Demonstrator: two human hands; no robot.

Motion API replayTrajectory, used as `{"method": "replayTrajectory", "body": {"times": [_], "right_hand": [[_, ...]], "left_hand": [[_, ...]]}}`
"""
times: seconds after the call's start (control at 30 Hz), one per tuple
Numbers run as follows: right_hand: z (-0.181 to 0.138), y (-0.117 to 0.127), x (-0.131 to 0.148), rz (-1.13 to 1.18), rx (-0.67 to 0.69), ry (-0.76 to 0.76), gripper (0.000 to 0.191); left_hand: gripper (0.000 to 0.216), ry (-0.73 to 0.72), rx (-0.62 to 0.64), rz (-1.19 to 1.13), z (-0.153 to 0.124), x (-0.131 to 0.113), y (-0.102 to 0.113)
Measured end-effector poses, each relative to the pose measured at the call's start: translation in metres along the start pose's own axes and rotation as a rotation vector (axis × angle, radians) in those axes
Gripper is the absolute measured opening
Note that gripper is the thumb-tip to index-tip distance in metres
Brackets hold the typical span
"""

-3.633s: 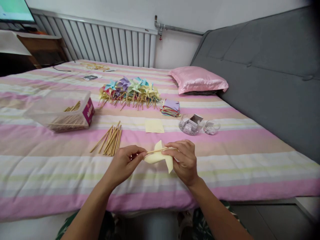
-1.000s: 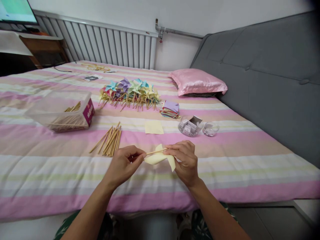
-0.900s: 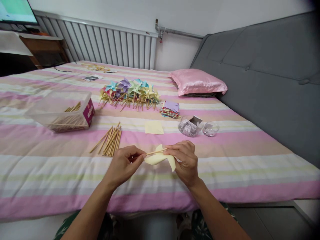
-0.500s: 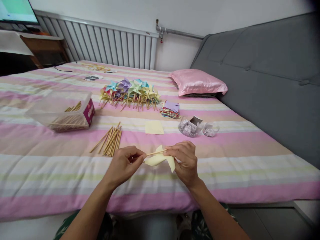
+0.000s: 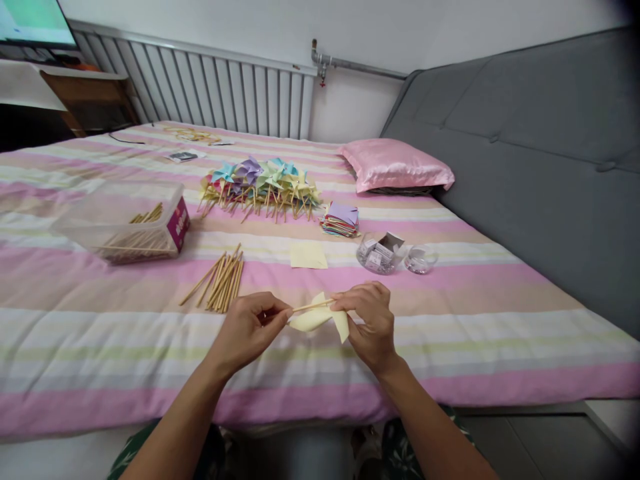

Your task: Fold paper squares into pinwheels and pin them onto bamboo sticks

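Yellow paper pinwheel and stick between both hands, much as before.

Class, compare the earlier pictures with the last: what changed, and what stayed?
Only a little: the upper blade of the pale yellow paper pinwheel shows lower, nearer the thin tan wooden stick. The left hand and right hand keep their holds; nothing was let go. The loose tan wooden sticks and flat pale yellow paper square stayed put.

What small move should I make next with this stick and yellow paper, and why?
Perhaps press the stick and pale yellow paper together: your right hand pinches where they meet, hiding any fastening, while your left hand grips the stick farther along.
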State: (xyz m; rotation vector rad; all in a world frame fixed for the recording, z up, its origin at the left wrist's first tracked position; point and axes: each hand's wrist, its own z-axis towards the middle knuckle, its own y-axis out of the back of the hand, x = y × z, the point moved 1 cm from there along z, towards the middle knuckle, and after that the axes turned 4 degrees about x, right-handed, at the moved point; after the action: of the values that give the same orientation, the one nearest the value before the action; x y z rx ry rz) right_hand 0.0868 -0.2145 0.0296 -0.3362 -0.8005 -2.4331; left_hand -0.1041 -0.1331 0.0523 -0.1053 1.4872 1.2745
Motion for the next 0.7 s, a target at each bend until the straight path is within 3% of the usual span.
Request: {"method": "replayTrajectory", "body": {"times": [0.7], "right_hand": [[0.0002, 0.0023, 0.0005, 0.011, 0.017, -0.013, 0.014]], "left_hand": [[0.020, 0.054, 0.044, -0.046, 0.0003, 0.0025, -0.0008]]}}
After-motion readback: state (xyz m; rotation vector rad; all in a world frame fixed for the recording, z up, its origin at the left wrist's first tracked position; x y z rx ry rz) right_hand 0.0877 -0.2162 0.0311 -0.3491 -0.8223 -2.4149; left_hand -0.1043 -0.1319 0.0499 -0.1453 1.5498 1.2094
